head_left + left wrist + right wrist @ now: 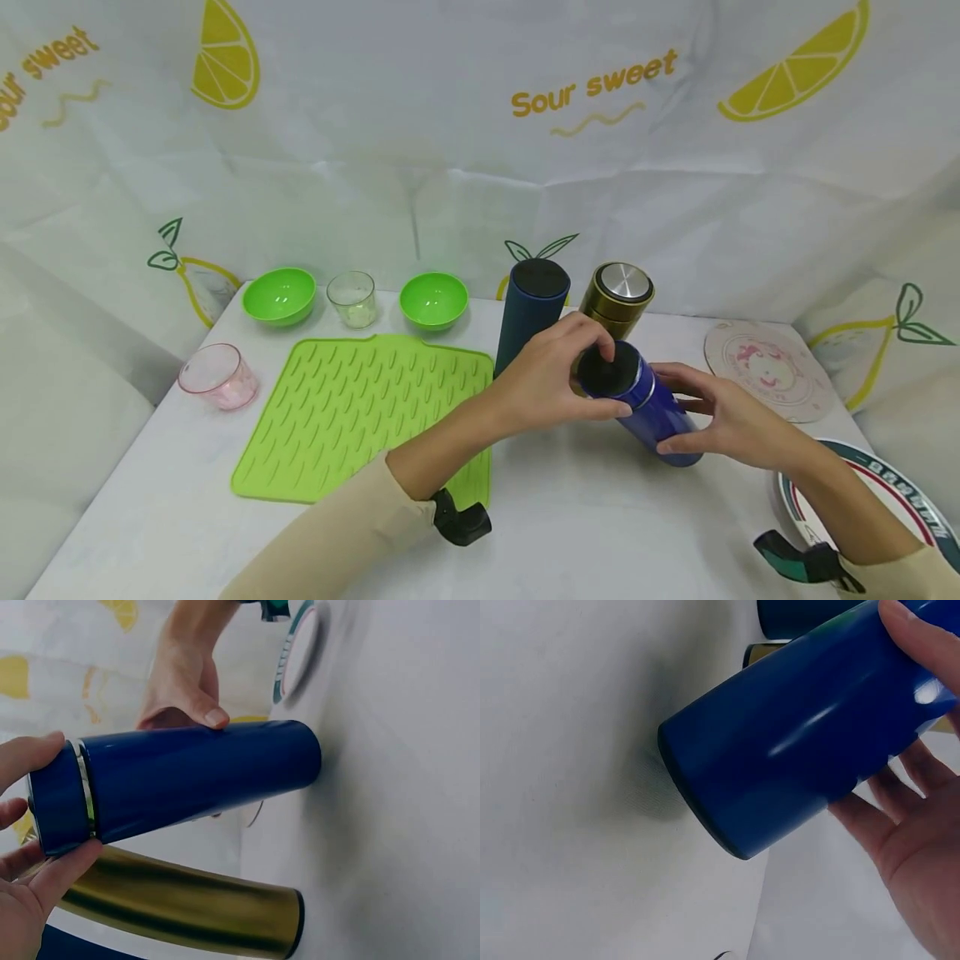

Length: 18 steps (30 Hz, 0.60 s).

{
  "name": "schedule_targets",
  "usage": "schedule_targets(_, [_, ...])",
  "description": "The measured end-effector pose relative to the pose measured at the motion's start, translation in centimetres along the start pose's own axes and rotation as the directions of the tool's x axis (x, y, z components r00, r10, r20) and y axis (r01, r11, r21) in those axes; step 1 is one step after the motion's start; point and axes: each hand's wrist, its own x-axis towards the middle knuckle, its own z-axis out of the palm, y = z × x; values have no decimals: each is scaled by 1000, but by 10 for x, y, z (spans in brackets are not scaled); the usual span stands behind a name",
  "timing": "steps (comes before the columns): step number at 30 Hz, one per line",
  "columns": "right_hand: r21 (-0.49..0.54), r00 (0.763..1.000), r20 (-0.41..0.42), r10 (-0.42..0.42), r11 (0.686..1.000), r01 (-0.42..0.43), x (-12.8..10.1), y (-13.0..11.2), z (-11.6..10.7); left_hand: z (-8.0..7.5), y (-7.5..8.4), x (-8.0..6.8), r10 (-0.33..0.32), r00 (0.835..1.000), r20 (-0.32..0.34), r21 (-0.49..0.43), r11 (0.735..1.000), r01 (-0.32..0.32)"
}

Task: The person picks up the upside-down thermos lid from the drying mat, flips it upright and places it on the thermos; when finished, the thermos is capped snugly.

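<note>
A blue thermos (654,423) with a black-topped lid (609,377) leans in front of me, its lid end up and to the left. My left hand (553,377) grips the lid, thumb and fingers on opposite sides in the left wrist view. Around the lower body, my right hand (738,421) holds the bottle; its thumb (922,637) and fingers show in the right wrist view. Whether the base touches the table cannot be told. Just behind stands a gold thermos (609,312) with a silver-topped lid, and a dark teal bottle (521,312) is to its left.
A green drying mat (360,408) lies left of the bottles. Two green bowls (280,297), a clear glass (352,300) and a pink glass (221,379) stand around it. At right are a round pink mat (768,371) and a rimmed plate (892,483).
</note>
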Motion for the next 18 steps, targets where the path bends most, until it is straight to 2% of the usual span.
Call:
schedule_targets(7, [25,1000,23,12,1000,-13,2,-2,-1,-7,-5,-1,86,995,50,6,996,-86])
schedule_targets(13, [20,998,51,23,1000,-24,2,-5,-3,-15,-5,-2,120,981,154,5,992,-122])
schedule_targets(16, [22,998,57,26,999,-28,1,-5,-3,-15,-1,-3,88,979,184,98,989,-107])
schedule_targets(18, [23,998,54,25,999,-26,1,-4,-3,-14,3,-5,51,986,156,199,977,-82])
